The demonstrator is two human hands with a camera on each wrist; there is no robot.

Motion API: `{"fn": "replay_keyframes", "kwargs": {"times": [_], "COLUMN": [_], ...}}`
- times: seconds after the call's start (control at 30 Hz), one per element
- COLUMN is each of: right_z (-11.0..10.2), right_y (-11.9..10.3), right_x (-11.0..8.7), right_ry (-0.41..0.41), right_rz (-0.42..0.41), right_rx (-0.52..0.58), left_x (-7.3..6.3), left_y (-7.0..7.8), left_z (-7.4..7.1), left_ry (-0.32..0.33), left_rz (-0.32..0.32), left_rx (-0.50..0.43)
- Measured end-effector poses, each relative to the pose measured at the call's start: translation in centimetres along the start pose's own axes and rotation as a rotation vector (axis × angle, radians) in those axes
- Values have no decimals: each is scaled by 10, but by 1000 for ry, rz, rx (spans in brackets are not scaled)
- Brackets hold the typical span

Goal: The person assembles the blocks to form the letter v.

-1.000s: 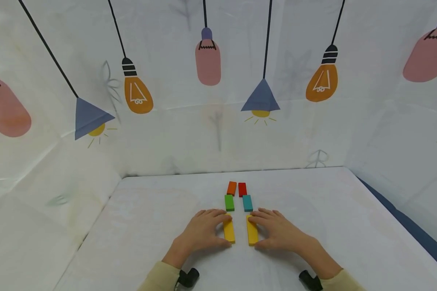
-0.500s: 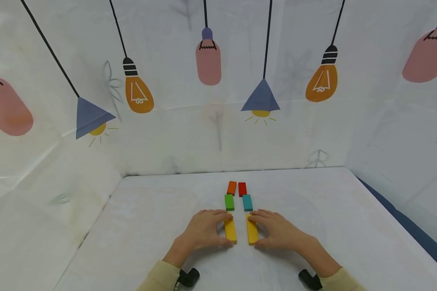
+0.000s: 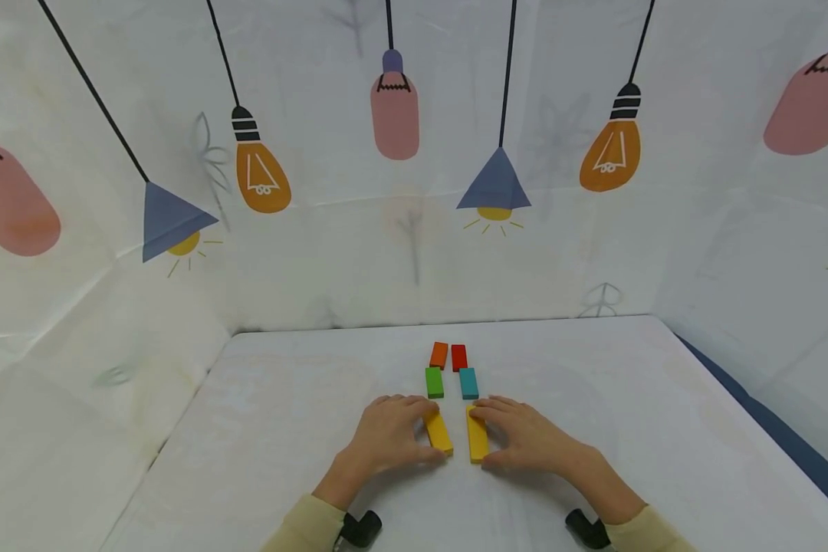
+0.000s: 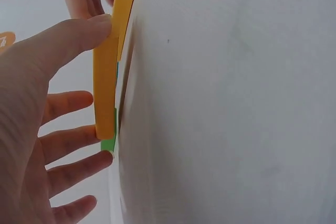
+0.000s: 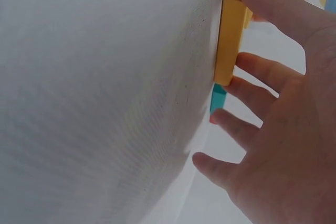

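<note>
Two long yellow blocks lie side by side in the middle of the table. My left hand [image 3: 386,435] pinches the left yellow block [image 3: 438,434] lengthwise, thumb at its near end and fingertips at its far end. That block slants, its near end toward the right. My right hand [image 3: 533,437] pinches the right yellow block [image 3: 478,437] the same way, thumb [image 5: 268,1] on the near end. Just beyond them lie a green block [image 3: 434,382] and a teal block [image 3: 468,382]. Farther back sit an orange block [image 3: 438,355] and a red block [image 3: 458,357].
The white tabletop [image 3: 303,376] runs back to a white cloth wall [image 3: 331,261] printed with hanging lamps. A dark blue strip [image 3: 766,418] borders the table's right edge. Black wrist devices sit at both cuffs.
The left yellow block has turned, its near end swinging right and slightly away along with my left thumb. My right hand and its block stay nearly still.
</note>
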State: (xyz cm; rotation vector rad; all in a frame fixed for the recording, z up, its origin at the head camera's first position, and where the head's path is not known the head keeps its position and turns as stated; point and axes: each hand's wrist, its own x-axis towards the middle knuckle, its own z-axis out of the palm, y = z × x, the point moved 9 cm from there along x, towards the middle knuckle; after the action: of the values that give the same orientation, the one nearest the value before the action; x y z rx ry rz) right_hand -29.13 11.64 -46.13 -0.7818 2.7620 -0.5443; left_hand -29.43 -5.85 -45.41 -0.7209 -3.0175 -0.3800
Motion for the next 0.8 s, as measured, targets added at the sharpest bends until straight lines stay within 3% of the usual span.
{"fn": "replay_keyframes", "kwargs": {"times": [0.43, 0.8], "right_z": [2, 2], "right_y": [4, 3], "right_x": [3, 3], "right_ry": [-7, -22], "right_rz": [11, 20], "right_rx": [-9, -11], "left_x": [2, 4], "left_y": [5, 5], "left_z": [0, 4], "left_ry": [28, -8], "left_rz": [-2, -1], "left_rx": [55, 70]}}
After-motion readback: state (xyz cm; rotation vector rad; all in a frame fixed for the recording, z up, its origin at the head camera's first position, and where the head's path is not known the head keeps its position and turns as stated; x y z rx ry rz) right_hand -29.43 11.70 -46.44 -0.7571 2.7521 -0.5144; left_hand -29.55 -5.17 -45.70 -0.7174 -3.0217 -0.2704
